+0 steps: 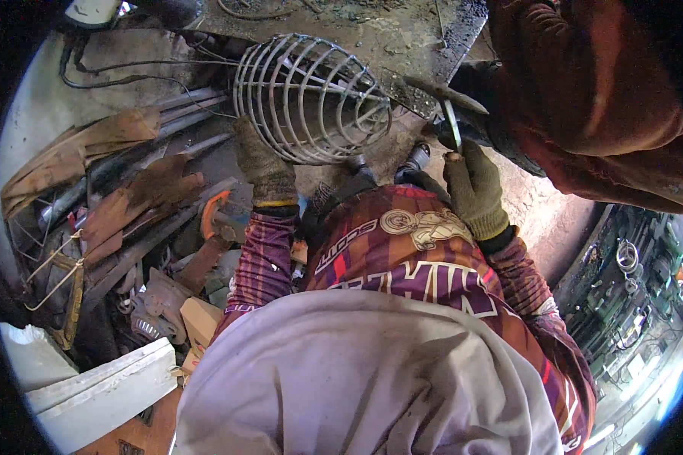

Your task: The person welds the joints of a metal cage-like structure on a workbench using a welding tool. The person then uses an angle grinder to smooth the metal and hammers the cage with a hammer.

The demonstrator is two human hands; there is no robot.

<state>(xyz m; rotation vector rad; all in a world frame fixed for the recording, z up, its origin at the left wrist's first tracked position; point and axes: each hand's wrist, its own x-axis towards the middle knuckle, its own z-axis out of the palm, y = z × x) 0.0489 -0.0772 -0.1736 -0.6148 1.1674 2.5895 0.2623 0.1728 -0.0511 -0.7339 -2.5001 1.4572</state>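
Observation:
A cage of bent metal rods (311, 98), ringed and tapering to the right, tilts against the near edge of the worktable. My left hand (264, 163), in a grey knitted glove, grips its near left rim; the fingertips are partly hidden. In my gloved right hand (474, 186) is a chipping hammer (451, 121), with a dark pointed head and a thin metal handle. Its head is held up just right of the cage's narrow end, apart from it.
The stained metal worktable (402, 30) lies ahead. Close on the right stands another person in a brown garment (607, 98). Metal pipes (182, 114), brown cloths (83, 155) and an orange-handled saw (214, 216) crowd the left. Dark cables (129, 76) run toward the cage.

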